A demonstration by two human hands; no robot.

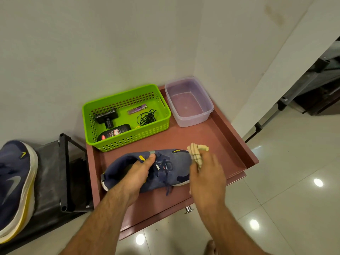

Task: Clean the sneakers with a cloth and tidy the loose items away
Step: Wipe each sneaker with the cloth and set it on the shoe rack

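A navy sneaker lies on the reddish-brown table, toe to the right. My left hand grips it at the collar, fingers inside the opening and thumb on the tongue. My right hand is closed on a beige checked cloth pressed against the toe. The second navy sneaker, with white and yellow sole, rests on a black rack at the left. A green basket at the table's back holds a black brush, a shoe polish bottle, a purple lighter and a coiled black lace.
A clear plastic tub stands at the table's back right corner beside the basket. The white wall runs behind the table. Glossy floor tiles spread to the right, and a dark metal frame leans at the upper right. A drawer knob sticks out below the table edge.
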